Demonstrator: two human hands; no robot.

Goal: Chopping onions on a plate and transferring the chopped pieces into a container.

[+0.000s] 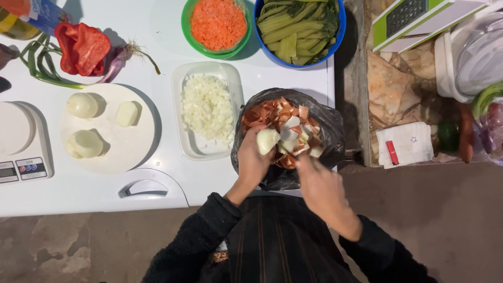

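Observation:
My left hand (pixel 253 160) holds a pale peeled onion (pixel 267 140) over a black plastic bag (pixel 325 123) filled with orange and white peelings (pixel 283 112). My right hand (pixel 319 183) is just to its right at the bag's near edge, fingers closed near the onion; whether it grips a knife or a peel is hidden. Three peeled onion pieces (pixel 82 105) lie on a round white board (pixel 141 141) to the left.
A white tray (pixel 188 149) of chopped onion (pixel 208 107) sits beside the bag. A green bowl of grated carrot (pixel 218 23) and a blue bowl of greens (pixel 298 29) stand behind. Red pepper (pixel 81 48), spring onions and a kitchen scale (pixel 23 152) lie left. A grater (pixel 414 15) lies right.

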